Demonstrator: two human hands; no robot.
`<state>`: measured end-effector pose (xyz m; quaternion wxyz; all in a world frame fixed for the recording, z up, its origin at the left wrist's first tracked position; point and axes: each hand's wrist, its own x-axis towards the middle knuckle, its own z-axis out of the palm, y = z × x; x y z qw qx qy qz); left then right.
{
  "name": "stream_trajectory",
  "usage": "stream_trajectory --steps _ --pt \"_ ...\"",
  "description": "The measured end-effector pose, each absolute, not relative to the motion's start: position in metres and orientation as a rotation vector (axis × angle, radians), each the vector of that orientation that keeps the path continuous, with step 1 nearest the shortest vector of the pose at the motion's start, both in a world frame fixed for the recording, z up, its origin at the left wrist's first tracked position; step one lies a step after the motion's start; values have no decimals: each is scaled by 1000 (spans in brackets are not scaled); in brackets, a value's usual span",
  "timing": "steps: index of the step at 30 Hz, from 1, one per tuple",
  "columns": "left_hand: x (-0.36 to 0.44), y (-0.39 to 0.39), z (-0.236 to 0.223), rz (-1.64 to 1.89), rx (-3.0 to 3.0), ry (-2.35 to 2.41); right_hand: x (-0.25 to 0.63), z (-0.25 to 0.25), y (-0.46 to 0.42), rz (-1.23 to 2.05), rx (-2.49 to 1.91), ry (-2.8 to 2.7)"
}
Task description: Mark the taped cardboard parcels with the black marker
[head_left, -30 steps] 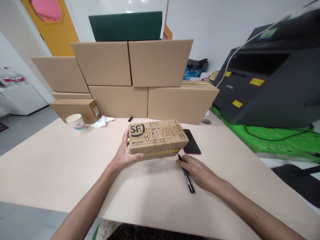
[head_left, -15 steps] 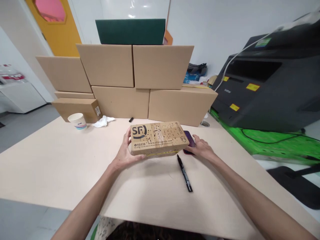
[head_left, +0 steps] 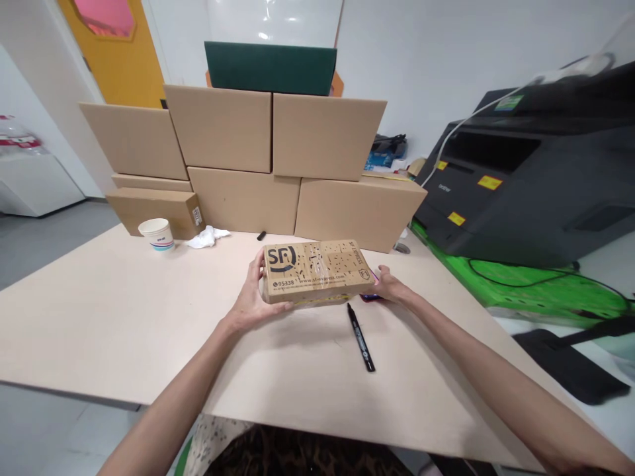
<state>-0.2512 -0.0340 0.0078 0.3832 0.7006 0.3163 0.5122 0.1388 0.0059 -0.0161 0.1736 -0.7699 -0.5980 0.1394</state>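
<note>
A cardboard parcel box (head_left: 320, 270) printed with SF Express lettering is tilted above the table, its top face toward me. My left hand (head_left: 255, 294) grips its left end, thumb along the front edge and fingers behind. Past the box's right end, my right hand (head_left: 389, 285) is closed on the edge of a phone (head_left: 370, 297) with a purple-red rim. Most of that phone is hidden by the box and the hand. A black marker pen (head_left: 360, 338) lies on the table just in front of the box, capless end unclear.
Large cardboard boxes (head_left: 243, 201) are stacked at the back, a dark green box (head_left: 270, 68) on top. A paper cup (head_left: 157, 235), crumpled tissue (head_left: 208, 237) and small black piece (head_left: 261, 235) lie before them. A printer (head_left: 526, 192) stands right, on a green surface (head_left: 516, 287).
My right hand has moved left against the box's right end, and the phone is now mostly covered. The left hand keeps its hold on the box. The whole view has shifted slightly.
</note>
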Motion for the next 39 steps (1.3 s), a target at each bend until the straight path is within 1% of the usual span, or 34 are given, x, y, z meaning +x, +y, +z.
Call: stream_trajectory --steps 4,13,18,22,25,28,34,39 --pt "-253 -35 6 1309 1802 814 132 -11 2 620 -2043 -1466" --pt "-255 -38 7 1305 1763 818 110 -7 -29 1002 -1505 -997" --pt "-257 -37 7 1294 1756 825 108 3 -46 989 -1276 -789" --pt "-260 -35 5 1277 1760 861 107 31 -66 923 -1149 -699" --pt "-260 -34 3 1281 1770 854 96 55 -86 952 -1027 -681" --pt "-260 -36 2 1280 1783 831 76 70 -102 1003 -995 -719" --pt "-259 -42 3 1278 1779 798 36 75 -121 1126 -987 -787" --pt "-258 -46 7 1302 1816 780 19 75 -127 1140 -962 -807"
